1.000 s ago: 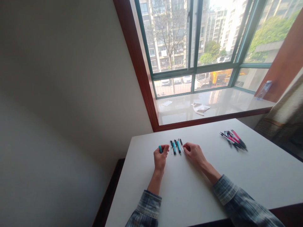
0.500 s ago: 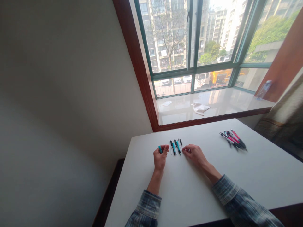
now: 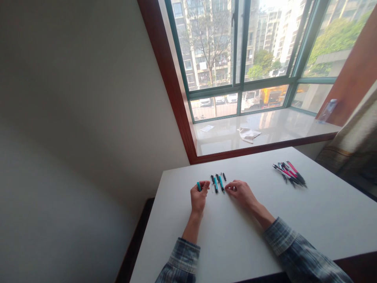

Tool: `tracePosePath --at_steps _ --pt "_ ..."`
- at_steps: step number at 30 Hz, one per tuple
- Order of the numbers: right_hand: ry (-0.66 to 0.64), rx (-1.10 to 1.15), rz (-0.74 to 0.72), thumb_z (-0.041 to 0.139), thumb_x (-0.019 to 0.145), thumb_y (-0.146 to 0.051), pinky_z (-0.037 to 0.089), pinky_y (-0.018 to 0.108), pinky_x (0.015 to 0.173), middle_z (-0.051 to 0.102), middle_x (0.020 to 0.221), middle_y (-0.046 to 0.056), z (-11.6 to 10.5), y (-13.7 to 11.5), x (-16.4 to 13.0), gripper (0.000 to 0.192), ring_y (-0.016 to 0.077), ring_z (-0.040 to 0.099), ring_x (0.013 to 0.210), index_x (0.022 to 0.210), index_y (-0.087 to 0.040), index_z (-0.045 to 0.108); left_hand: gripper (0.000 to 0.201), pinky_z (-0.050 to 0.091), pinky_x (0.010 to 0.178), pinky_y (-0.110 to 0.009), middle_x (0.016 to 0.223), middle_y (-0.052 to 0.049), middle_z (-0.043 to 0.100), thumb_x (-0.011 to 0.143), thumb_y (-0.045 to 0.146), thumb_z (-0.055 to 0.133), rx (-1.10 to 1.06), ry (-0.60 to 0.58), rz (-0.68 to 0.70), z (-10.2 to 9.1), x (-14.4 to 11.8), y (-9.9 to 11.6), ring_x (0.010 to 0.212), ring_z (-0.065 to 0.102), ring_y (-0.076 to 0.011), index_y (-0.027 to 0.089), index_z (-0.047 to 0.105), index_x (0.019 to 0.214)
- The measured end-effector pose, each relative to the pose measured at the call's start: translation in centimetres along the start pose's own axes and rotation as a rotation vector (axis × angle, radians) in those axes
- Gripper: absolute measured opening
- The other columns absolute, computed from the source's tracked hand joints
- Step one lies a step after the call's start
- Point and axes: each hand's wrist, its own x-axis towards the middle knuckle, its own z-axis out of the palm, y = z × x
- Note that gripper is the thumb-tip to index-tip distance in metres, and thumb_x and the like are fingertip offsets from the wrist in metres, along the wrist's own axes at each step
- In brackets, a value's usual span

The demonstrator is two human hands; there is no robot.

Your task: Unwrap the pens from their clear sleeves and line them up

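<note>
A teal pen barrel (image 3: 199,186) pokes out of the curled fingers of my left hand (image 3: 198,198), which is closed around it just left of a short row of pen parts. In that row lie two teal barrels (image 3: 216,184) with black parts at their upper ends, and a small black grip-like piece (image 3: 224,176) at the right. Thin, pale slivers lie among them, too small to name. My right hand (image 3: 242,192) rests at the row's lower right, thumb and fingertips pinched together by the right teal barrel (image 3: 222,184). Whatever it may hold is hidden.
On the white table (image 3: 235,236), a loose pile of pink, black and white pens (image 3: 294,175) lies to the right. Behind the table, a window sill (image 3: 218,145) carries a crumpled white cloth (image 3: 249,135), a paper piece (image 3: 207,128) and a clear bottle (image 3: 327,111).
Almost nothing differs. The right fingertips sit very slightly closer to the row, and the whole view has shifted a little. My left hand keeps its hold on the teal barrel.
</note>
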Motion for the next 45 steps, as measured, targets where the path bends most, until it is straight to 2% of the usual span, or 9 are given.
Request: tracePosePath --at_steps 5,9,12,17,22,28,32,36,45 --pt "0.134 0.087 -0.122 0.063 0.088 -0.026 0.052 0.034 0.078 0.072 0.088 0.003 -0.4 -0.8 0.0 0.021 0.0196 0.063 0.077 0.103 -0.025 0.077 0.053 0.028 0.049 -0.022 0.07 -0.002 0.062 0.072 0.063 0.081 0.08 -0.086 0.034 0.1 -0.2 0.3 0.052 0.037 -0.0069 0.013 0.079 0.089" --pt "0.115 0.192 -0.298 0.066 0.086 -0.021 0.054 0.034 0.076 0.071 0.108 0.006 -0.5 -2.3 -0.3 0.036 0.0209 0.064 0.09 0.121 -0.027 0.069 0.048 0.033 0.051 -0.023 0.07 -0.005 0.068 0.076 0.06 0.078 0.175 -0.205 0.072 0.4 -0.6 0.5 0.054 0.046 -0.0107 0.014 0.082 0.088" --pt "0.113 0.232 -0.355 0.066 0.086 -0.018 0.054 0.034 0.079 0.07 0.115 0.006 -0.5 -3.3 -0.6 0.044 0.021 0.063 0.095 0.128 -0.029 0.065 0.041 0.037 0.054 -0.024 0.07 -0.006 0.07 0.079 0.055 0.075 0.226 -0.286 0.083 0.7 -0.9 0.6 0.059 0.053 -0.0143 0.015 0.082 0.085" --pt "0.108 0.235 -0.388 0.066 0.086 -0.015 0.055 0.035 0.08 0.072 0.105 0.004 -0.5 -4.0 -0.9 0.043 0.0209 0.063 0.093 0.126 -0.03 0.066 0.035 0.041 0.06 -0.026 0.073 -0.007 0.072 0.082 0.049 0.072 0.272 -0.398 0.087 0.9 -1.2 0.9 0.063 0.056 -0.0163 0.016 0.081 0.079" --pt "0.073 0.234 -0.413 0.066 0.088 -0.015 0.057 0.036 0.084 0.074 0.104 0.005 -0.7 -4.5 -1.0 0.034 0.0219 0.066 0.098 0.119 -0.029 0.071 0.032 0.039 0.055 -0.026 0.054 -0.002 0.06 0.077 0.048 0.076 0.264 -0.413 0.061 0.8 -1.3 1.2 0.055 0.053 -0.0165 0.016 0.082 0.077" --pt "0.062 0.238 -0.397 0.066 0.089 -0.016 0.057 0.035 0.083 0.074 0.102 0.004 -0.6 -4.7 -1.3 0.028 0.0211 0.067 0.095 0.113 -0.029 0.073 0.038 0.032 0.053 -0.025 0.053 -0.001 0.054 0.08 0.052 0.073 0.275 -0.479 -0.01 0.9 -1.4 1.4 0.054 0.046 -0.0141 0.015 0.083 0.082" --pt "0.157 0.222 -0.331 0.069 0.088 -0.023 0.058 0.037 0.081 0.075 0.103 0.007 -0.4 -3.8 -0.5 0.027 0.0227 0.068 0.094 0.115 -0.028 0.073 0.042 0.029 0.05 -0.024 0.066 -0.004 0.063 0.08 0.056 0.072 0.245 -0.423 -0.015 0.8 -1.4 1.4 0.055 0.045 -0.0124 0.016 0.081 0.086" --pt "0.227 0.184 -0.289 0.067 0.087 -0.021 0.057 0.04 0.085 0.076 0.11 0.006 -0.5 -2.2 1.5 0.037 0.0246 0.067 0.105 0.124 -0.027 0.069 0.046 0.028 0.048 -0.023 0.071 -0.005 0.066 0.079 0.059 0.072 0.19 -0.317 -0.004 0.7 -1.0 1.2 0.055 0.045 -0.0116 0.015 0.08 0.088" --pt "0.203 0.112 -0.201 0.064 0.084 -0.021 0.051 0.043 0.1 0.077 0.105 0.004 0.9 0.7 4.5 0.042 0.0232 0.065 0.107 0.126 -0.027 0.067 0.049 0.021 0.044 -0.021 0.08 -0.003 0.062 0.08 0.059 0.072 0.087 -0.255 -0.033 0.5 -0.9 0.9 0.052 0.035 -0.0062 0.014 0.078 0.099"
